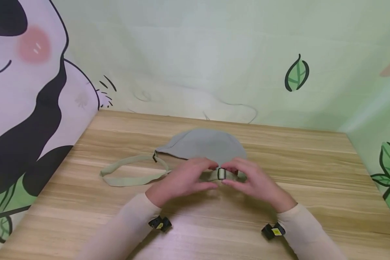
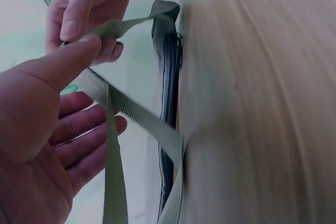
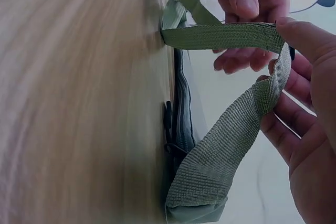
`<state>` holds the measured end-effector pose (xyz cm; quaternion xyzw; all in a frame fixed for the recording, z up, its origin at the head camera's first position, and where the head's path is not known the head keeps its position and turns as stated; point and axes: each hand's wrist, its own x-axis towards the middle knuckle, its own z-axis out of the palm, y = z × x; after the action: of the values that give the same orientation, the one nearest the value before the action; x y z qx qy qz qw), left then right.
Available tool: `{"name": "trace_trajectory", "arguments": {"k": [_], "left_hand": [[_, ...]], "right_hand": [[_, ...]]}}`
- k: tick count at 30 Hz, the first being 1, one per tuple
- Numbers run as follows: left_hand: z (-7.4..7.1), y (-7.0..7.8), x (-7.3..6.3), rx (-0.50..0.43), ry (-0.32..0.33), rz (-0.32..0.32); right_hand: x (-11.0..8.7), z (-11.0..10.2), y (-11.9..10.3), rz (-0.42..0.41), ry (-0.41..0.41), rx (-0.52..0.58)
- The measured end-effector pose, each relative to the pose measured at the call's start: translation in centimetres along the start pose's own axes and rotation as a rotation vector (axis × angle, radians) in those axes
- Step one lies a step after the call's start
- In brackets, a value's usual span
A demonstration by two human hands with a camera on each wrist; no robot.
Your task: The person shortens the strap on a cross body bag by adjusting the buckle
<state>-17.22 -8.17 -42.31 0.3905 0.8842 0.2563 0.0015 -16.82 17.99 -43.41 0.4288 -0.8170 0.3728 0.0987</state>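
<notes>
A grey zippered sling bag [image 1: 204, 142] lies on the wooden table, its pale green webbing strap [image 1: 130, 181] looped out to the left. At its near side, both hands meet at the strap's dark slide buckle [image 1: 219, 174]. My left hand [image 1: 185, 178] pinches the buckle's left side between thumb and index finger; its other fingers stretch out behind the webbing. From the right, my right hand [image 1: 255, 180] pinches the buckle with thumb and index finger. In the right wrist view, the webbing [image 3: 220, 145] runs from the bag's end up to the right fingers.
The wooden tabletop [image 1: 312, 187] extends around the bag on every side. A printed cloth backdrop [image 1: 182, 54] with a panda and leaves rises along the table's back and sides. A dark camera mount [image 1: 273, 231] sits on the right wrist, another [image 1: 160, 224] on the left.
</notes>
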Motion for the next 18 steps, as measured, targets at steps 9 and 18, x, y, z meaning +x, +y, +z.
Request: {"name": "trace_trajectory", "arguments": {"k": [9, 18], "left_hand": [[0.09, 0.20, 0.08, 0.022, 0.033, 0.021], [-0.46, -0.21, -0.51, 0.008, 0.049, 0.023]], "right_hand": [[-0.19, -0.03, -0.40, 0.056, -0.015, 0.017], [-0.63, -0.48, -0.17, 0.045, -0.047, -0.033]]}}
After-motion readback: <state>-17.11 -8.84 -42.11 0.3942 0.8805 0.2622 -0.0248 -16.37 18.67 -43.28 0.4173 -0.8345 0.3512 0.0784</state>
